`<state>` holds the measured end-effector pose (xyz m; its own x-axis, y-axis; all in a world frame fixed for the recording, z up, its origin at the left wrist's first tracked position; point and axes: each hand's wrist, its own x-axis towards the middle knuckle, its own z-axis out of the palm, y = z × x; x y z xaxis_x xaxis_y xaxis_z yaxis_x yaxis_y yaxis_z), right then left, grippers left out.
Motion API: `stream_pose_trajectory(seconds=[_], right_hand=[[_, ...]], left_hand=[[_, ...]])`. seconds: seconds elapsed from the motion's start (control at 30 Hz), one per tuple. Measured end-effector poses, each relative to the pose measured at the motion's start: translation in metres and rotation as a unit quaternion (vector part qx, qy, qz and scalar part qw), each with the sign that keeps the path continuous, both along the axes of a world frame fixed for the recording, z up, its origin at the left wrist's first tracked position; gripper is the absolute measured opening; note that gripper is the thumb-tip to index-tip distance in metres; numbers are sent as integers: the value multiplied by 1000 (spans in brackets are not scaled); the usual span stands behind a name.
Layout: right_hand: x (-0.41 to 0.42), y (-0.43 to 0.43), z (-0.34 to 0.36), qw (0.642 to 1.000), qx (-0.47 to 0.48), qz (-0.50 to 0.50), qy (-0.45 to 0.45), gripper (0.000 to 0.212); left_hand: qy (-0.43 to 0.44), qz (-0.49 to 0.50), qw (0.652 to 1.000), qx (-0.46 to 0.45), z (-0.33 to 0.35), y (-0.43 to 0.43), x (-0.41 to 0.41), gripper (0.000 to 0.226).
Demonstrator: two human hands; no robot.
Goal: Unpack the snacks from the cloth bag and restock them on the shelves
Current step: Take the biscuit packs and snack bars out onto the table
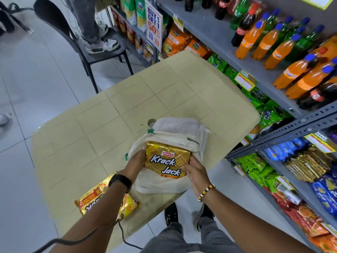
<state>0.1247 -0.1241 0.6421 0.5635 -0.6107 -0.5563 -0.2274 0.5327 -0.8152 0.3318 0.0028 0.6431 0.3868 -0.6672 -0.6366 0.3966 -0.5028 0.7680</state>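
A white cloth bag [175, 132] lies on a beige plastic table [127, 99] near its front edge. A gold Krack Jack biscuit pack [166, 160] sticks out of the bag's mouth. My left hand [135, 164] grips the pack's left side and my right hand [196, 172] holds its right side. A second gold Krack Jack pack [93, 196] lies flat on the table to the left, partly hidden under my left forearm.
Grey metal shelves [284, 136] run along the right, holding soda bottles [269, 41] above and snack packets [308, 167] below. A black chair [76, 39] stands beyond the table with a person's shoes [102, 44] on its seat. A cable hangs by my left arm.
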Motion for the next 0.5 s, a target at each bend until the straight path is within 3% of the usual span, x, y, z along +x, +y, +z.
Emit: stream_pose_trajectory(seconds=[0.23, 0.5], right_hand=[[-15, 25, 29, 998, -12, -24, -64, 62], [6, -19, 100, 983, -109, -19, -143, 57]], left_hand=[[-9, 83, 995, -58, 23, 30, -14, 40], [-35, 82, 986, -141, 95, -17, 0, 36]])
